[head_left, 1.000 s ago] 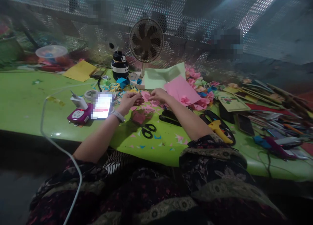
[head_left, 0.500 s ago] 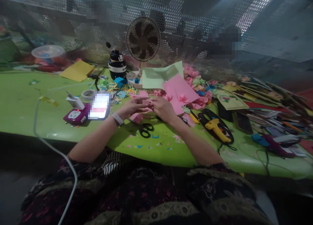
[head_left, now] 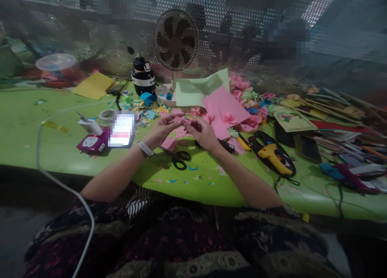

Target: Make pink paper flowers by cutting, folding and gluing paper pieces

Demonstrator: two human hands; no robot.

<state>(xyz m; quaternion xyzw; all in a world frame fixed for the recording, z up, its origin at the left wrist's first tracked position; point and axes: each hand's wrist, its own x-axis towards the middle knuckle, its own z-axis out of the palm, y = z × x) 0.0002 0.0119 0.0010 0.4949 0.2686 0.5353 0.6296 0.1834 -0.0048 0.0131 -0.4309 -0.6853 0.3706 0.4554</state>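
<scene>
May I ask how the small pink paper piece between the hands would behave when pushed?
The pink paper piece is probably light: fingertips of the left hand and right hand alone hold it up. Likely floppy and easily creased, like the folded pink flowers nearby.

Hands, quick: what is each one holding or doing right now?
Left hand: closed, fingers pinching a small pink paper piece.
Right hand: closed, pinching the same piece from the other side.
</scene>
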